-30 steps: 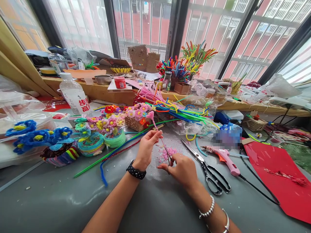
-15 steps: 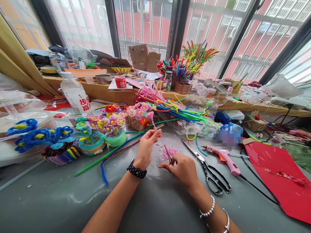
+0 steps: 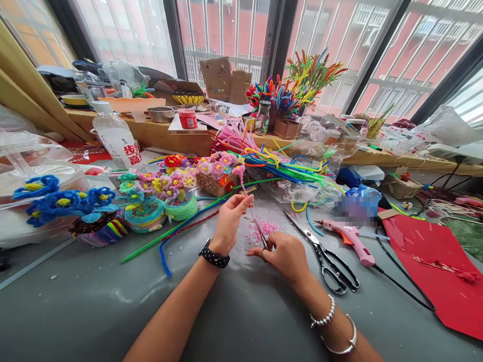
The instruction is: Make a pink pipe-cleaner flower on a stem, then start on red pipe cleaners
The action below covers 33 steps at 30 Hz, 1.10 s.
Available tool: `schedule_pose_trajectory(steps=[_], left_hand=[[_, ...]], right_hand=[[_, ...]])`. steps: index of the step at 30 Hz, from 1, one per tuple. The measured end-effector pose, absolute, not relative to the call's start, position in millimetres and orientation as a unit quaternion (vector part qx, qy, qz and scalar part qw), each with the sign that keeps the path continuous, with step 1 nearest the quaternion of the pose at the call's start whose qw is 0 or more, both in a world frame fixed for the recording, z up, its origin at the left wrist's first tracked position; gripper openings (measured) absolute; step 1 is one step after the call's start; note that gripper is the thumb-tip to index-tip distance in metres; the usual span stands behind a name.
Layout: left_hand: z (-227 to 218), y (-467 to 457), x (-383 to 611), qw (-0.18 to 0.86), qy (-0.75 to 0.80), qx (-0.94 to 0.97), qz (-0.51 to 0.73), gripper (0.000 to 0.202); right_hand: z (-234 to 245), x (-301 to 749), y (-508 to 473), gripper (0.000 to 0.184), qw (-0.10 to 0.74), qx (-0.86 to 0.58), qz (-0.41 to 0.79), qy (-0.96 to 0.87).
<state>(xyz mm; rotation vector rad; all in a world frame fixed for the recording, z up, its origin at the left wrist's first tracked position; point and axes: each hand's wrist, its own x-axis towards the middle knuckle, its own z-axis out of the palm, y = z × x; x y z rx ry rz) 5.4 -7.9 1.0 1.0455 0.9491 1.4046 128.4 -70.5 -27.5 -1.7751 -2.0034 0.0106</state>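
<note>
Between the fingertips of my left hand [image 3: 229, 221] is a pink pipe cleaner [image 3: 242, 180], its fluffy, curled end sticking up and its thin end hanging below. My right hand [image 3: 285, 254] grips a small pair of scissors [image 3: 261, 232], whose blades point up at that lower end. Whether the blades touch the stem is too fine to tell. Pink fuzz clippings [image 3: 266, 231] lie scattered on the grey table [image 3: 234, 317] behind the scissors. Large black-handled scissors [image 3: 320, 251] rest to the right of my right hand.
A pink glue gun [image 3: 352, 241] and red sheet [image 3: 433, 271] lie at right. Pipe-cleaner flower pots [image 3: 145, 217] stand at left near a plastic bottle [image 3: 116, 138]. Behind my hands is a heap of loose pipe cleaners [image 3: 287, 168]. Green and blue stems [image 3: 162, 240] cross the table.
The view has shifted slightly. My left hand still pinches the pink pipe cleaner, and the small scissors in my right hand remain close to its lower end.
</note>
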Motion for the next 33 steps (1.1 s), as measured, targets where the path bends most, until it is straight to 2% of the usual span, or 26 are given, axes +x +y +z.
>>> schedule_pose_trajectory(steps=[12, 24, 33], left_hand=[[3.2, -9.4, 6.2, 0.541, 0.408, 0.442, 0.588, 0.017], [-2.3, -4.2, 3.2, 0.605, 0.378, 0.376, 0.591, 0.019], [-2.4, -4.9, 3.7, 0.593, 0.386, 0.388, 0.591, 0.017]], right_hand=[[-27.5, 129.6, -69.9, 0.057, 0.216, -0.644, 0.005, -0.734], [-32.4, 132.6, -67.2, 0.061, 0.269, -0.627, 0.017, -0.73], [-29.4, 131.5, -65.8, 0.056, 0.238, -0.62, 0.069, -0.744]])
